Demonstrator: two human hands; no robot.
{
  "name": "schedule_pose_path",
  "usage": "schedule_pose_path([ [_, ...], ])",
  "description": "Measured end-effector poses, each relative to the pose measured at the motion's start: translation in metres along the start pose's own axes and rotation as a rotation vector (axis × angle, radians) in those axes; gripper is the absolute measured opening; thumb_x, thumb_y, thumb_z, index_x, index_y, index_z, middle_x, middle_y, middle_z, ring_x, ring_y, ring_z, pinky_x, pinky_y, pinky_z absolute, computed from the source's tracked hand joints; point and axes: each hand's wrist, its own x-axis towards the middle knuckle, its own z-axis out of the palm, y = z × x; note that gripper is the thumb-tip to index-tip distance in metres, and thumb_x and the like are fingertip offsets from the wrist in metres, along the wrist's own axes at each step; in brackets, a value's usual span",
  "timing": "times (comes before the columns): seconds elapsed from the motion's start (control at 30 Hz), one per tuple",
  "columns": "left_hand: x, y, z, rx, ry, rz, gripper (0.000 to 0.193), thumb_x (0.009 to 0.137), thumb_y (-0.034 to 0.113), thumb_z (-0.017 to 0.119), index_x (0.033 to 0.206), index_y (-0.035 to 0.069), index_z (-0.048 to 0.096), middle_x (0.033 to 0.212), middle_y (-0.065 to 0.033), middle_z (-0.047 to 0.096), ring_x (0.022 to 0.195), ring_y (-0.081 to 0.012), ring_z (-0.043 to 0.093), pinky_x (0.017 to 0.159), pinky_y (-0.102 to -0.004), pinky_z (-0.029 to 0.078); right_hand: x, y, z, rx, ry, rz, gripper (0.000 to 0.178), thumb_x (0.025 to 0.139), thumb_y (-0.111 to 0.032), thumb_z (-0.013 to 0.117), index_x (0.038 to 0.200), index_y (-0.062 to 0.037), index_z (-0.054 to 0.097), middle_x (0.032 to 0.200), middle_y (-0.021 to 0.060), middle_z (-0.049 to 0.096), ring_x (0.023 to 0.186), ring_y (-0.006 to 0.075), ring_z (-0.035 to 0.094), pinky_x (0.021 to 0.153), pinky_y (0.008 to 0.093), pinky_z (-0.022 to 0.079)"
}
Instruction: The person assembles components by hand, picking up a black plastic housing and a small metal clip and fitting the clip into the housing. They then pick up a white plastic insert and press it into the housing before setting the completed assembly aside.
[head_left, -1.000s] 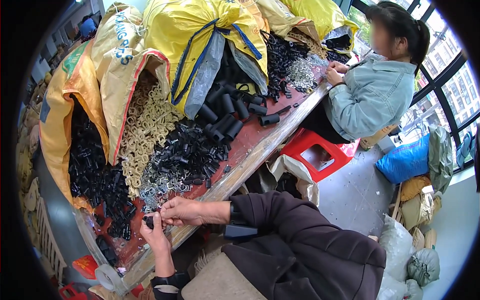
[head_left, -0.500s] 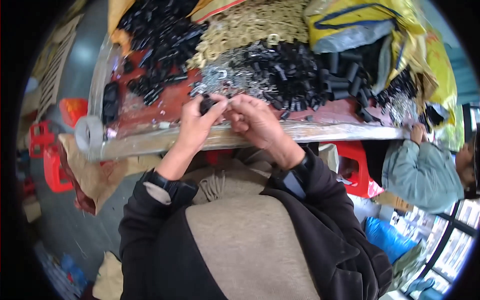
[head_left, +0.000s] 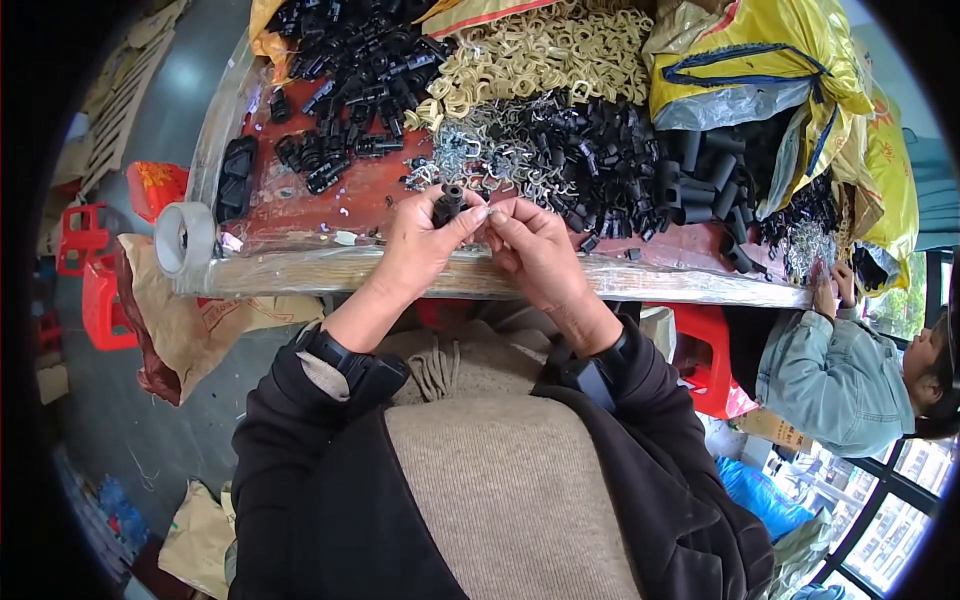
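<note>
My left hand [head_left: 410, 250] is closed around a small black ribbed plastic fitting [head_left: 449, 205], held upright with its round end up. Close beside it, my right hand [head_left: 543, 255] has thumb and forefinger pinched together, their tips meeting the left thumb. Whatever sits between those right fingertips is too small to make out. Both hands are above the table's near edge. Just beyond them lies a heap of small silvery metal clips [head_left: 455, 158], with short black plastic pieces [head_left: 605, 165] to its right.
Beige ring-shaped pieces [head_left: 540, 55] and black fittings [head_left: 365, 65] cover the far tabletop. Black tubes [head_left: 695, 188] lie beneath a yellow sack [head_left: 750, 60]. A tape roll [head_left: 186, 240] sits at the left corner. At right, a co-worker's hands [head_left: 832, 288] touch the table edge. Red stools [head_left: 105, 305] stand left.
The view has shifted slightly, so the table appears lower. The black fitting now shows upright in my left hand. At right, the co-worker's hands have moved a little.
</note>
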Motion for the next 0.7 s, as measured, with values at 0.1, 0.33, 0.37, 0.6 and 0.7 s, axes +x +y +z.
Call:
schedule_pose_path([
  [0.1,-0.002,0.001,0.003,-0.029,0.002,-0.019,0.012,0.077,0.012,0.058,0.082,0.002,0.054,0.066,0.0009,0.052,0.059,-0.0045,0.046,0.053,-0.0178,0.038,-0.005,-0.001,0.003,-0.375,0.058,-0.146,0.013,0.083,-0.014,0.049,0.081,-0.0016,0.053,0.061,-0.0017,0.049,0.049,0.0026,0.037,0.044,0.016,0.03],
  [0.33,-0.002,-0.001,0.004,-0.115,0.013,-0.103,0.011,0.078,0.014,0.056,0.08,0.003,0.053,0.067,0.0017,0.05,0.059,-0.0043,0.045,0.051,-0.017,0.036,-0.003,0.004,0.0,-0.686,0.087,-0.459,0.012,0.082,-0.012,0.051,0.08,0.0002,0.051,0.064,-0.0033,0.05,0.054,0.0006,0.039,0.047,0.0147,0.031],
  [0.37,-0.002,-0.001,0.003,-0.12,0.008,-0.105,0.011,0.078,0.014,0.056,0.079,0.003,0.053,0.067,0.0017,0.05,0.059,-0.0043,0.045,0.051,-0.0171,0.036,-0.001,0.004,0.001,-0.695,0.087,-0.486,0.013,0.082,-0.012,0.051,0.079,0.0003,0.051,0.064,-0.0036,0.05,0.054,0.0004,0.039,0.047,0.0145,0.031],
  [0.6,0.002,-0.003,-0.003,-0.096,0.035,-0.089,0.012,0.077,0.011,0.058,0.083,0.002,0.054,0.065,0.0017,0.051,0.056,-0.0041,0.045,0.05,-0.0176,0.037,0.004,-0.002,0.002,-0.545,0.044,-0.327,0.013,0.08,-0.012,0.054,0.079,0.0004,0.051,0.065,-0.0019,0.052,0.056,0.0016,0.042,0.048,0.0159,0.034],
  [0.7,0.003,-0.003,-0.004,-0.085,0.021,-0.082,0.011,0.077,0.012,0.057,0.082,0.002,0.055,0.064,0.002,0.05,0.055,-0.0042,0.044,0.049,-0.0169,0.035,0.006,-0.003,-0.001,-0.468,0.025,-0.241,0.014,0.08,-0.013,0.055,0.079,0.0004,0.052,0.066,-0.0014,0.052,0.056,0.0019,0.043,0.047,0.0162,0.035],
])
